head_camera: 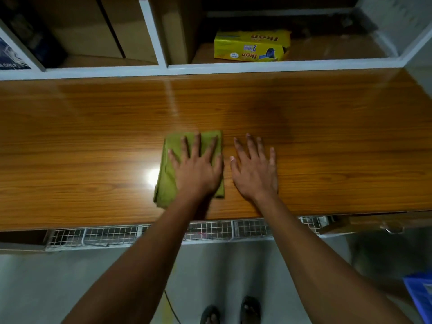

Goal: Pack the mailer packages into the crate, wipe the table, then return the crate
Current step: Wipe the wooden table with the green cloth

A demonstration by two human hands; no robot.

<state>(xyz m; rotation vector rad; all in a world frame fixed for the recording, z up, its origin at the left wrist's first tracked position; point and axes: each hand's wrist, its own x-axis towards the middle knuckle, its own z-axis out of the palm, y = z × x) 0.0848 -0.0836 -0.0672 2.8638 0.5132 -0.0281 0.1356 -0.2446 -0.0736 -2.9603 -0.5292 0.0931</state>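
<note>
wood table [327,141] | 1 green cloth [168,174] under flat left hand [198,169] | right hand [254,169] flat, empty

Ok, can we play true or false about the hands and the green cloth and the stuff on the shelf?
1. The left hand lies flat on the green cloth. True.
2. The right hand holds the cloth too. False: it rests flat on the bare wooden table, beside the cloth.
3. A yellow box sits in the shelf behind the table. True.
4. The mailer packages are piled on the table. False: none show on it.
5. A blue crate shows at the bottom right, down on the floor. True.
6. The cloth is crumpled into a ball. False: it lies folded flat.
</note>
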